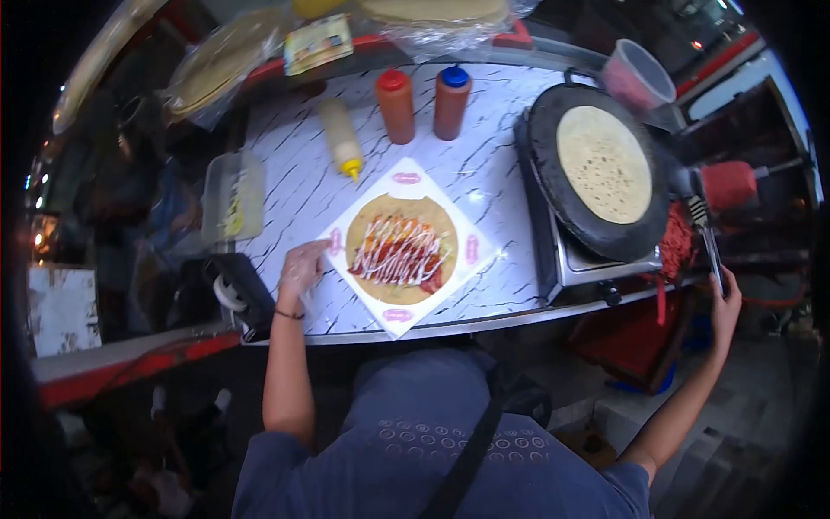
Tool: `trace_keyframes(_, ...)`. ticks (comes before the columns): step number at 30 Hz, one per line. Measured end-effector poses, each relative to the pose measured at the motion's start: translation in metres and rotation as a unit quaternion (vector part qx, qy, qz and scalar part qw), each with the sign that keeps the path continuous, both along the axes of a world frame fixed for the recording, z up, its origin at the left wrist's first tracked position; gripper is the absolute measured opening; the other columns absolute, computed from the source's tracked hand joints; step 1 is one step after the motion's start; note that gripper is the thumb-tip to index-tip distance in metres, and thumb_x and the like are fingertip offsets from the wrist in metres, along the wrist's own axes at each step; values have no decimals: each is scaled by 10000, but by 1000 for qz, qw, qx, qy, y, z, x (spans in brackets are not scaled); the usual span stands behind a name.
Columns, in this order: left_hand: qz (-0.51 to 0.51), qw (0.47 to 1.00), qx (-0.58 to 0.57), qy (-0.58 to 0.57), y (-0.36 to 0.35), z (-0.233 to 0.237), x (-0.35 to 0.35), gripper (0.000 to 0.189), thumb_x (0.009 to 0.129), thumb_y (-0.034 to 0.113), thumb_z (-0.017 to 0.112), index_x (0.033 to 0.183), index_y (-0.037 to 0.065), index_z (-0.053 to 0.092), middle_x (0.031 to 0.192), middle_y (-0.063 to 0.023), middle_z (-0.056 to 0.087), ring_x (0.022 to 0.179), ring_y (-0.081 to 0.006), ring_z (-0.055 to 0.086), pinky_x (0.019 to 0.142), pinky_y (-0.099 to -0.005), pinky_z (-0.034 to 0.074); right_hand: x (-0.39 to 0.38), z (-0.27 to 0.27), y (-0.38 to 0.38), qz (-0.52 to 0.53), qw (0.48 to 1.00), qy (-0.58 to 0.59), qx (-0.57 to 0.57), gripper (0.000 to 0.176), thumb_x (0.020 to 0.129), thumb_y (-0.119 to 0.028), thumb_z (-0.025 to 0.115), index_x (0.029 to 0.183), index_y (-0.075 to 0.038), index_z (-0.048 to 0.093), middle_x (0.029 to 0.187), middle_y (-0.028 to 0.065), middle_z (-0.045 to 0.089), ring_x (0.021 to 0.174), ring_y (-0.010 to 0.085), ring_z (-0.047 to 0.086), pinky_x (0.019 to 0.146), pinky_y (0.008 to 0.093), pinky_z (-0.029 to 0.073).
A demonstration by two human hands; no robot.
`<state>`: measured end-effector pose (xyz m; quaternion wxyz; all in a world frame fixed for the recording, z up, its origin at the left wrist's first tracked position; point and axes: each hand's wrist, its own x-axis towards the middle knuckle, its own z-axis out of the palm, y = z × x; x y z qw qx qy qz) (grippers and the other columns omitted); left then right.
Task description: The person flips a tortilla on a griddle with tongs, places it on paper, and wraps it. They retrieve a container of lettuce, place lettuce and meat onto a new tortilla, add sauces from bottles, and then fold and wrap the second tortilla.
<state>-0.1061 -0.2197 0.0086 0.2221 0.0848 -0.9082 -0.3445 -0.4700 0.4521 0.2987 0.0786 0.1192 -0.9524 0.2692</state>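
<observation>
My left hand (303,270), in a clear plastic glove, lies at the left corner of a white paper sheet (475,249), its fingers stretched out and their tips touching that corner. On the sheet is a flatbread (385,212) topped with red and orange filling (406,251) and zigzags of white sauce. Far out to the right, my right hand (728,292) is closed round the handle end of metal tongs (711,242). The tongs' far end is next to a heap of red shredded food (677,242) beside the griddle.
A second flatbread (605,164) lies on a round black griddle (553,195) over a steel burner (596,268). Two red sauce bottles (396,108) stand at the back; a yellow-tipped bottle (339,134) is nearer. At left are a clear tub (238,195) and a black object (242,294).
</observation>
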Motion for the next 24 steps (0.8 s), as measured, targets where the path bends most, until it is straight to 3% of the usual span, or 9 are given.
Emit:
trace_keyframes(1,107,956,246,-118,11,25,-5,235,928,178,590,1050,23,718,606,-13,529,462,-92,445,418,-257,347,-21,-32,13,6,1000,13,0,334,939,-164,633,1205,36,616,1004,101,690,983,166,623,879,288,462)
trace_keyframes(2,204,830,471,-217,25,50,-15,224,934,171,586,1041,30,722,577,6,494,451,-85,419,409,-256,320,-35,-57,17,10,1000,30,1,340,941,-179,632,1205,34,617,1035,120,698,987,181,634,885,298,465)
trace_keyframes(5,116,843,484,-204,26,43,-12,235,954,201,574,1019,36,729,565,20,463,451,-77,392,406,-252,298,-61,-97,11,5,995,51,89,389,920,-250,663,1204,13,624,1117,185,667,1066,298,622,939,374,454)
trace_keyframes(9,162,789,532,-260,33,56,-17,202,930,183,622,1013,32,728,572,26,472,454,-72,386,404,-243,286,-80,-115,5,15,974,84,212,431,912,-298,665,1244,-28,615,1138,190,604,1099,362,551,953,414,426)
trace_keyframes(12,186,804,521,-216,43,49,-25,173,884,156,692,980,20,739,618,7,567,509,-76,469,458,-238,369,-67,-99,-8,-14,977,136,161,427,919,-314,658,1260,-59,616,1116,165,595,1075,331,547,941,402,421)
trace_keyframes(14,182,905,338,-181,49,40,-30,163,849,136,736,945,5,747,739,-33,684,635,-88,584,589,-242,472,-41,-82,-26,-22,970,228,79,348,947,-255,640,1237,-64,635,1045,111,608,927,238,569,816,345,461)
trace_keyframes(16,169,909,326,-197,43,32,-31,167,846,139,741,926,-8,749,837,-67,732,763,-98,639,727,-252,512,16,-49,-84,4,960,279,-7,287,944,-142,639,1204,-20,640,1027,102,608,852,207,571,743,307,464)
trace_keyframes(19,34,937,259,-231,36,44,-38,236,801,167,749,1011,60,749,924,-120,738,839,-197,695,796,-297,536,88,-46,-164,133,923,346,-102,184,905,32,621,1086,50,647,1002,117,612,846,210,571,733,294,459)
trace_keyframes(24,-36,987,-61,-146,39,52,-27,269,756,180,750,1024,156,760,1008,-101,704,945,-274,660,825,-351,535,162,-93,-288,311,932,169,-79,237,766,32,680,997,-20,696,946,132,624,877,284,610,779,356,488)
